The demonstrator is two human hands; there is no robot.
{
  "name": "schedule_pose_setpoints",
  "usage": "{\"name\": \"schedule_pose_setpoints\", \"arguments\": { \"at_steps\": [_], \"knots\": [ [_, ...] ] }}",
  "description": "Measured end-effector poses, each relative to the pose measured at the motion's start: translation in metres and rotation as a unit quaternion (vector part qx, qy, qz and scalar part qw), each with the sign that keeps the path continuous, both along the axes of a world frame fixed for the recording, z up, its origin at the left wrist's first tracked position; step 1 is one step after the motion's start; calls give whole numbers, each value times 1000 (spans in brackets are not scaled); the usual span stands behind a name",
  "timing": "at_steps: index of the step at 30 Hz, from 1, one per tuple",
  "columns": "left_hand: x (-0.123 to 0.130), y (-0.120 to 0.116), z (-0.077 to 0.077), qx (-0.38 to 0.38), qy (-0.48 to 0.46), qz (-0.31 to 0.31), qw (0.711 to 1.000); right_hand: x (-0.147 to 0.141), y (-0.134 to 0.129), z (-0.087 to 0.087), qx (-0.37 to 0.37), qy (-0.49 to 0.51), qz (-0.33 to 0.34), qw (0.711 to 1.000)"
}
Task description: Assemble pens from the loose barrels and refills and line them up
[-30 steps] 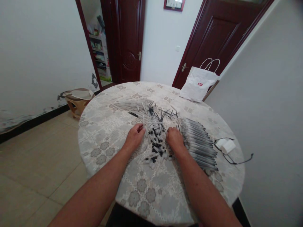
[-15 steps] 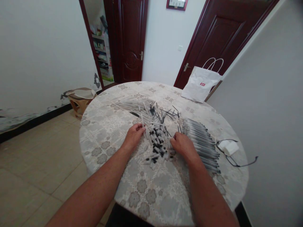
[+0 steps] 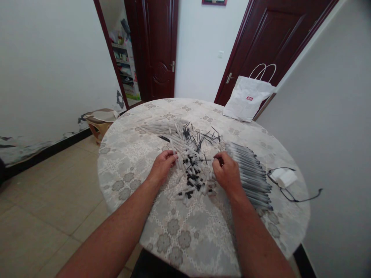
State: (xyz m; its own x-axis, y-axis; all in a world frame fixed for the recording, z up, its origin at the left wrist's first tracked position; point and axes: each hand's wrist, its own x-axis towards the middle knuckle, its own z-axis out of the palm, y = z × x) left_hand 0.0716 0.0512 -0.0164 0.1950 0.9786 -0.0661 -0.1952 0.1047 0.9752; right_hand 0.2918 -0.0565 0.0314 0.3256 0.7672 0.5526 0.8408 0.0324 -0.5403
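Note:
My left hand is closed at the left edge of the pile, thumb and fingers pinching a whitish pen barrel whose end pokes up above them. My right hand is closed too, with a thin black pen refill pointing left from its fingertips. Between the hands lies a heap of clear pen caps with black parts. Behind it are loose black refills and many whitish barrels. Beside my right hand, assembled-looking pens lie in a row.
Everything lies on a round table with a patterned cloth. Glasses and folded white tissue are at the right edge. A white paper bag stands at the back right. A stool is on the floor at left.
My right hand has moved up and slightly right, away from the caps, and a black refill now shows at its fingertips. My left hand stays nearly in place. The view has shifted slightly.

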Motion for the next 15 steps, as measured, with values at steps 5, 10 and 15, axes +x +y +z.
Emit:
{"name": "schedule_pose_setpoints", "arguments": {
  "at_steps": [5,10,15],
  "knots": [
    [-1,-4,4,-21,-61,-27,998,-3,0,0,56,156,11,986],
    [-2,-9,12,-63,-134,-65,987,-8,4,-6,51,280,45,958],
    [-4,-13,18,-83,-181,-73,977,-13,6,-12,41,348,73,934]
  ]
}}
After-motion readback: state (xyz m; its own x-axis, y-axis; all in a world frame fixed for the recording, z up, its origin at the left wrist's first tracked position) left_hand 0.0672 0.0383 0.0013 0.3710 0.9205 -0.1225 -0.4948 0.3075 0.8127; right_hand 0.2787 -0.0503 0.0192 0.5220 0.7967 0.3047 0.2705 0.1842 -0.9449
